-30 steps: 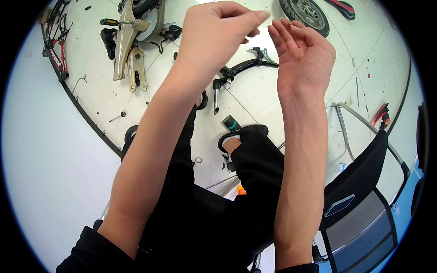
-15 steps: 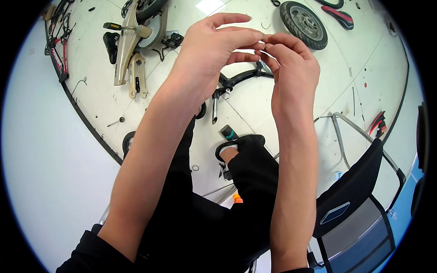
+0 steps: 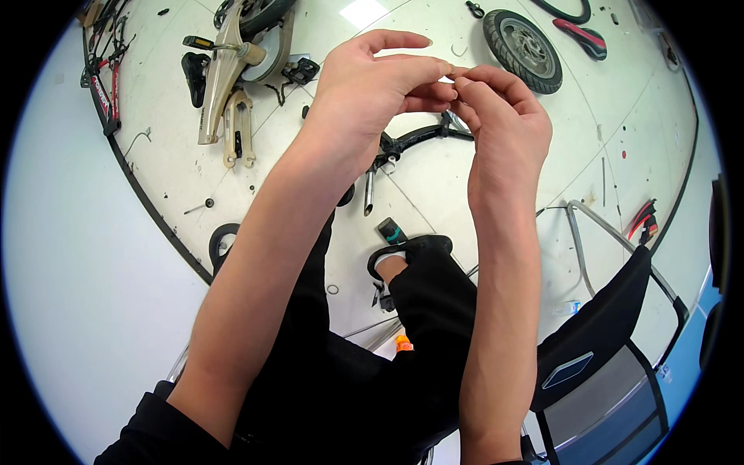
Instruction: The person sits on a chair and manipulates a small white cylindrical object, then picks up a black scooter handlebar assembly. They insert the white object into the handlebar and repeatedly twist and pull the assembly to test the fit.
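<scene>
My left hand (image 3: 380,76) and my right hand (image 3: 504,112) meet fingertip to fingertip, raised above the floor. The thumb and fingers of each are pinched together. Whatever lies between them is too small or too well covered to make out. My left index finger stretches out above the pinch. Below and behind the hands, a black bent frame part (image 3: 422,133) with a silver tube (image 3: 370,192) lies on the floor, partly covered by my hands and left wrist.
A cream frame (image 3: 222,85) with a wheel lies at the far left, near a red bike frame (image 3: 103,97). A tyred wheel (image 3: 523,50) and a red-black saddle (image 3: 580,39) lie at the far right. A black mesh chair (image 3: 597,364) stands at my right, a dark cylinder (image 3: 391,230) by my foot.
The view has shifted slightly, so the floor things sit a little lower. Both hands keep their pinch, and my left fingers look a little more curled.
</scene>
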A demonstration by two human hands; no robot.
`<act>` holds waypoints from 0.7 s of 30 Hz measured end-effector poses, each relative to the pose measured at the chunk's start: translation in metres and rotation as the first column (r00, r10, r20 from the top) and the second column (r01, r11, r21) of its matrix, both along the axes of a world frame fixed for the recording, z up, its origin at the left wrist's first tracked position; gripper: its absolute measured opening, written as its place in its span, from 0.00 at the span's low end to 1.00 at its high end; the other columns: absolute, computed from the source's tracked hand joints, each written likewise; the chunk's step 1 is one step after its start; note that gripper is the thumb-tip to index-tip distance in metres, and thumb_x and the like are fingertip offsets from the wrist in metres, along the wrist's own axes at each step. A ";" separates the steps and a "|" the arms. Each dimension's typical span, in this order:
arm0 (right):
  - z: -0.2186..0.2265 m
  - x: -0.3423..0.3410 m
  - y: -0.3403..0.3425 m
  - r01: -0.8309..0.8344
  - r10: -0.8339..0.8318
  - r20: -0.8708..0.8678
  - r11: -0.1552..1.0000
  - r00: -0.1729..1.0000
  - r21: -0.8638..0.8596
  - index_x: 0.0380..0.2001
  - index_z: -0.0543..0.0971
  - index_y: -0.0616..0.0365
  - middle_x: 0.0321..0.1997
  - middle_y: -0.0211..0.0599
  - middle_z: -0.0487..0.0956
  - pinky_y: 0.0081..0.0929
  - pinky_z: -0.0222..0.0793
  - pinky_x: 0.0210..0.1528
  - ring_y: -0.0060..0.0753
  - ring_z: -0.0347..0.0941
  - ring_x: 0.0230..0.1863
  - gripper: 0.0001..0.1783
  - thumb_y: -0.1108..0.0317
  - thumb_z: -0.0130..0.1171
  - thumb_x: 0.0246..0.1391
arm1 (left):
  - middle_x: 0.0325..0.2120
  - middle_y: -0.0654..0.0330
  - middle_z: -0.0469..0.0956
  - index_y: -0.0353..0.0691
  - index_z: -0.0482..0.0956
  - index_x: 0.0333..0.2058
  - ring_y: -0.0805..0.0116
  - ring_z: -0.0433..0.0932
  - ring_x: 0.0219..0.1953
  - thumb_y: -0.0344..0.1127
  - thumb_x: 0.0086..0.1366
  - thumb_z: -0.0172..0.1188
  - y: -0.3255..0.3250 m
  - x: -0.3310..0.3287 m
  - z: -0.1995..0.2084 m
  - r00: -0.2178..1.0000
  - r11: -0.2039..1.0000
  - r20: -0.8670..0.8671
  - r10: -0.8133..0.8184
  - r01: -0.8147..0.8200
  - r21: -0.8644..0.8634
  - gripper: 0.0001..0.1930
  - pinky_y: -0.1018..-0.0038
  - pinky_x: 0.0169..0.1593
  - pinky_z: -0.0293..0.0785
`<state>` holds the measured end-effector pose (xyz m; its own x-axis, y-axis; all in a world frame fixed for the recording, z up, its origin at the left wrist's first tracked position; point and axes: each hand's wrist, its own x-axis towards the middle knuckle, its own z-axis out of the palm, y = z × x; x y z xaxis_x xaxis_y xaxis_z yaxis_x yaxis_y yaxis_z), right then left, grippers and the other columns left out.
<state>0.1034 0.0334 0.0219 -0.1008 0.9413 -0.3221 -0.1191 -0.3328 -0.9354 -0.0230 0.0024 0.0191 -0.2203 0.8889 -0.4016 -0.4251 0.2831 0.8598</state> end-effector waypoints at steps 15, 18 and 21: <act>-0.002 -0.003 -0.004 -0.048 -0.034 0.302 0.964 0.953 0.262 0.31 0.79 0.69 0.27 0.37 0.80 0.21 0.72 0.36 0.23 0.76 0.29 0.09 0.72 0.59 0.53 | 0.32 0.59 0.80 0.27 0.68 0.50 0.76 0.78 0.29 0.28 0.59 0.63 0.000 0.004 0.003 0.999 0.999 -0.031 0.021 -0.020 0.029 0.22 0.78 0.39 0.77; 0.002 -0.002 -0.003 -0.040 0.007 0.193 0.985 0.981 0.166 0.30 0.79 0.68 0.25 0.36 0.79 0.20 0.70 0.34 0.23 0.73 0.27 0.09 0.70 0.58 0.53 | 0.33 0.59 0.80 0.28 0.68 0.50 0.78 0.75 0.26 0.28 0.59 0.63 0.000 0.004 0.007 0.997 0.998 0.073 0.038 -0.042 0.054 0.22 0.80 0.34 0.75; 0.002 0.004 0.001 -0.091 0.077 -0.175 0.993 0.981 -0.073 0.28 0.78 0.65 0.23 0.33 0.75 0.21 0.66 0.32 0.22 0.69 0.25 0.10 0.67 0.57 0.54 | 0.35 0.59 0.80 0.29 0.68 0.50 0.80 0.72 0.22 0.27 0.60 0.63 0.000 0.001 0.006 0.987 0.996 0.157 0.028 -0.041 0.081 0.21 0.82 0.28 0.70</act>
